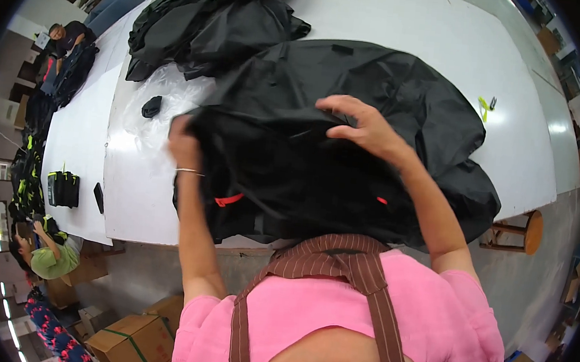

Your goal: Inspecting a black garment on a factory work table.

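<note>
A large piece of thin black fabric (408, 88) with small red tabs is spread in loose folds over the table in front of me. My left hand (183, 145), somewhat blurred, is closed on its left edge; the fingertips are partly hidden by the cloth. Over the middle of the fabric is my right hand (370, 131), thumb and fingers apart with nothing held between them. Whether its fingertips touch the cloth, I cannot tell. The red strip (228, 200) on the near part lies beside my left forearm.
Beyond the fabric, more black cloth (213, 29) is heaped at the far left. A clear plastic bag (166, 101) and small black bundle (151, 107) lie left. Yellow-green snips (484, 110) rest right, above a wooden stool (532, 232). Cardboard boxes (131, 339) stand lower left; other people (56, 257) work there.
</note>
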`<state>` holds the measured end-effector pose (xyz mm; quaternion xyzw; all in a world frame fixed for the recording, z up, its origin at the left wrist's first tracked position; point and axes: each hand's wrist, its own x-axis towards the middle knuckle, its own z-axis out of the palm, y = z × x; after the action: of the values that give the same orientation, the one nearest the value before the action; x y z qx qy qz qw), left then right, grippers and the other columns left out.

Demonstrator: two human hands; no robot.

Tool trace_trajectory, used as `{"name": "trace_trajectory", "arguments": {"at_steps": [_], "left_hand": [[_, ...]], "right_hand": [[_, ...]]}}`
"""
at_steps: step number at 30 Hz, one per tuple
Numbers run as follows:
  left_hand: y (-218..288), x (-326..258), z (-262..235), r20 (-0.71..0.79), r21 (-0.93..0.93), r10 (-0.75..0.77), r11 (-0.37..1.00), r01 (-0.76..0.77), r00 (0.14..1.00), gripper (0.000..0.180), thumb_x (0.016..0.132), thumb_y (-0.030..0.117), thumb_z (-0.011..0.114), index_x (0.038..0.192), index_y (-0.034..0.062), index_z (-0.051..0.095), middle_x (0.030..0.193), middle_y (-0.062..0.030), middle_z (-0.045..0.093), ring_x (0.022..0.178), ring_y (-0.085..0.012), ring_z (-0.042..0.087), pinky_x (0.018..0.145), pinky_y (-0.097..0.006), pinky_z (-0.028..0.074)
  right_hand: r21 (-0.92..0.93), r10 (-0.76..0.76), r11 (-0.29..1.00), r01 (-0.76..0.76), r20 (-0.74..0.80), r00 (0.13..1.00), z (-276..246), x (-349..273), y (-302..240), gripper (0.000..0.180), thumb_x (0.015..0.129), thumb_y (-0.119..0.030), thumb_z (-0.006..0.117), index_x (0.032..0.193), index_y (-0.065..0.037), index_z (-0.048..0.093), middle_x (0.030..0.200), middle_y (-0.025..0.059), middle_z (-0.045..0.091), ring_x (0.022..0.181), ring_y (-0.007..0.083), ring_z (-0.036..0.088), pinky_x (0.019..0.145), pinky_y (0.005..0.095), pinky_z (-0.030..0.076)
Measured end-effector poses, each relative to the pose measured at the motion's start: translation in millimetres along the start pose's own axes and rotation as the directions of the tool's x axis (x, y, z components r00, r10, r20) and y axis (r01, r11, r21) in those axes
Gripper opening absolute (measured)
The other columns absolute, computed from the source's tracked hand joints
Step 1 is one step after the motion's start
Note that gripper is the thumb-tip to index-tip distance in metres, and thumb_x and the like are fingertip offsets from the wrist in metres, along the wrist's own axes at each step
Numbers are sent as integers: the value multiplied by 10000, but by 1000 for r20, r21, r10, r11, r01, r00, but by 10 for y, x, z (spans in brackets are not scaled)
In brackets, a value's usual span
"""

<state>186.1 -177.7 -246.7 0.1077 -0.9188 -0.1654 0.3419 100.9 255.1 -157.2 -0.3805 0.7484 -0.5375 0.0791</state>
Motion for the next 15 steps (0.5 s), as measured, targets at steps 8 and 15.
{"name": "trace_trajectory", "arguments": {"at_steps": [8, 15], "left_hand": [[-1403, -86, -1037, 219, -847, -968, -125, 517, 125, 415, 833, 142, 470, 1202, -29, 556, 1232, -199, 560, 1140, -361, 531, 995, -461, 430], [1682, -551, -134, 272, -224, 215, 962, -156, 938, 252, 859, 139, 581, 1086, 34, 614, 1177, -159, 578, 1158, -325, 503, 991, -401, 376]], "right_hand": [[-522, 493, 466, -715, -518, 699, -1067, -2396, 972, 633, 772, -494, 656, 1343, -309, 455, 1472, 59, 320, 1314, 377, 323, 972, 585, 319], [-607, 276, 486, -628, -575, 770, -927, -2481, 1349, 240, 860, -310, 593, 979, -119, 678, 1147, 129, 616, 1012, 353, 585, 811, 433, 473]]}}
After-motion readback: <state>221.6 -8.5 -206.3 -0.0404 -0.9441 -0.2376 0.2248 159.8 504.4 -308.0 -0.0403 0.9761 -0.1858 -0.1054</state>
